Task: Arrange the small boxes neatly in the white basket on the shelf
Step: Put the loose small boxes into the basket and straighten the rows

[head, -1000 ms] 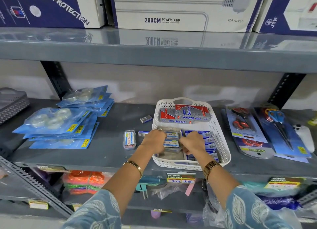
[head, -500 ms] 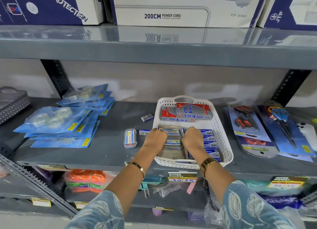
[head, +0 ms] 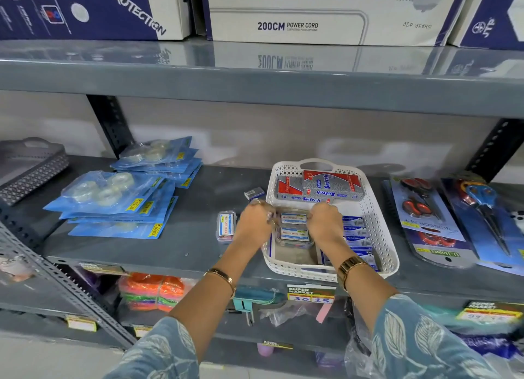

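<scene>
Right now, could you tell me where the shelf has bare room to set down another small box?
The widest free patch of shelf lies between the blue tape packs and the white basket, behind the clear case and tiny box. The front edge below the left hand is bare too. Right of the basket, scissor packs crowd it.

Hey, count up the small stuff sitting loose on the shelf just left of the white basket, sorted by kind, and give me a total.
Clear plastic case with a label, lying flat beside the left hand: 1
Tiny dark box, near the white basket's back left corner: 1
Total: 2
</scene>
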### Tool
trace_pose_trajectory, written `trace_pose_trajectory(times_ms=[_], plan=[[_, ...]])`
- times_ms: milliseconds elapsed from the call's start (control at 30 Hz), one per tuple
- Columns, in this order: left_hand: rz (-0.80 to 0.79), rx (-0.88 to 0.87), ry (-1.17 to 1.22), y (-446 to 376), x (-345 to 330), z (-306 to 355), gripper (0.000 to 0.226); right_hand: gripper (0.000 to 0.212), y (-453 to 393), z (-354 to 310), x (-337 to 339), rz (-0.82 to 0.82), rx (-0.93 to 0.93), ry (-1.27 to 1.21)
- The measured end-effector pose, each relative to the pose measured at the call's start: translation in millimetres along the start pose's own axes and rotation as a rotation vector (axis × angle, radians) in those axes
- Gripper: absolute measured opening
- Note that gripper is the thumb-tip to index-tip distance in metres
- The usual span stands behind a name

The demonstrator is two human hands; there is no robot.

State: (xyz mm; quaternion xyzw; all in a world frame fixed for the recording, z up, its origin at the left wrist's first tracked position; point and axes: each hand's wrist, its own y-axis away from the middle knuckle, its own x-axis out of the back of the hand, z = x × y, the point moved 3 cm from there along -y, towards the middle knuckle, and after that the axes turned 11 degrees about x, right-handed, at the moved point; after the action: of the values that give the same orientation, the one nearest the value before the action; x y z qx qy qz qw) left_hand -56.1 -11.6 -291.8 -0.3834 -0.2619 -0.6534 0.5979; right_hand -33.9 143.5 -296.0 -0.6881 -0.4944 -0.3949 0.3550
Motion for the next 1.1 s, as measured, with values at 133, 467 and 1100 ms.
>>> trace_pose_trajectory(times_ms=[133, 467, 1100], plan=[[0.140, 0.242, 0.124, -3, 21, -34, 0.027, 0.021, -3, -24, 1, 0.040, 0.106, -0.041], [0.096, 0.456, 0.120, 8, 34, -101, 0.037, 0.033, -14, -88, -18, 0.073, 0.331, -0.109], [0.007, 0.391, 0.160, 14, 14, -129, 0.064, 0.023, -73, -136, -104, -0.351, 0.520, -0.122]])
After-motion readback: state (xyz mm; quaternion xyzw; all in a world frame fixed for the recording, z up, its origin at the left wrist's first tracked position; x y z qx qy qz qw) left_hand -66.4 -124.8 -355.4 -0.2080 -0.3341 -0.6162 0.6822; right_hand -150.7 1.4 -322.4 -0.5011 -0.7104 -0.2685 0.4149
